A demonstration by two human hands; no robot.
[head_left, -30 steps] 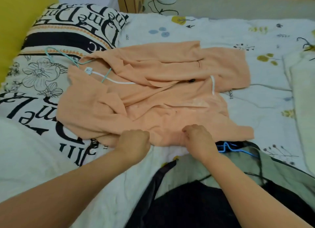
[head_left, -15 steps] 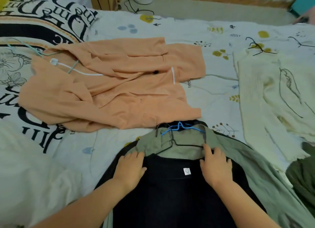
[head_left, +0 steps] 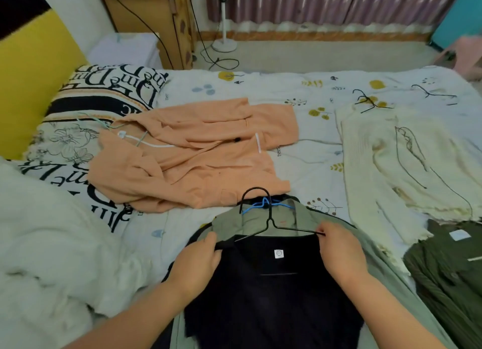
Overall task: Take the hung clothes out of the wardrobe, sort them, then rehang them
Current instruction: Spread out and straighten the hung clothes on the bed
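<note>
**Bed, sorting stage: black hanger coming out of the navy top**

Bedroom, patterned white bedsheet (head_left: 307,150) as work surface, curtain and fan stand behind. Navy top (head_left: 273,296) lies nearest the viewer, on top of a grey-green jacket (head_left: 391,278).

Change from half a second ago: both hands were flat on the navy top's shoulders then, the black hanger (head_left: 271,218) lying low at the collar. Now the hanger sits higher, its hook raised clear above the collar and its right arm drawn out of the neckline. View has also tilted up, taking in more of the room.

Hands: left hand (head_left: 198,260) pinches the navy top's left collar edge, fingers curled on the fabric. Right hand (head_left: 339,252) grips the right end of the black hanger's arm between thumb and fingers, wrist over the top's right shoulder. Both forearms reach in from the bottom edge.

Outward: blue hanger (head_left: 260,205) under the black hook, inside the jacket collar. Peach shirt (head_left: 193,160) spread beyond, on a pale green hanger (head_left: 104,121) that reaches onto the lettered pillow (head_left: 104,95). Cream sweater (head_left: 391,160) to the right, loose black hangers above it. Olive garment (head_left: 448,270) at the right edge. White fluffy blanket (head_left: 47,244) at left.
</note>
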